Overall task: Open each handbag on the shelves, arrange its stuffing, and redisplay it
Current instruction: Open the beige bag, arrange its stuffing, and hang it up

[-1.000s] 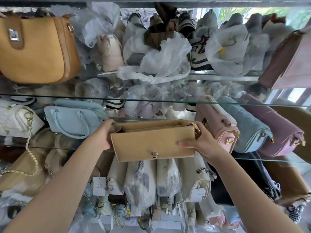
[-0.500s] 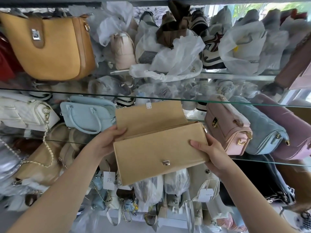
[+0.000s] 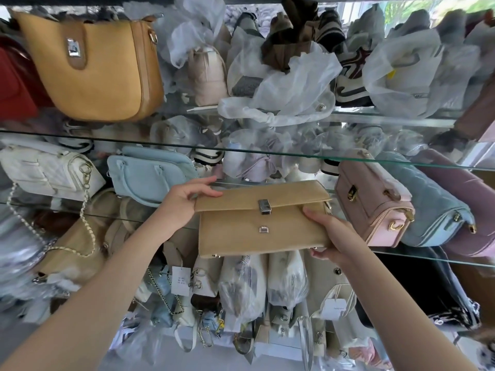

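Head view: left hand [image 3: 187, 199] and right hand [image 3: 332, 236] grip tan handbag [image 3: 241, 236], contents hidden.

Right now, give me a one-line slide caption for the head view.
Left hand and right hand hold a tan rectangular flap handbag before the glass shelves.

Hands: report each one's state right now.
Left hand: pinches the left end of the flap of the beige handbag.
Right hand: grips the right end of that handbag.
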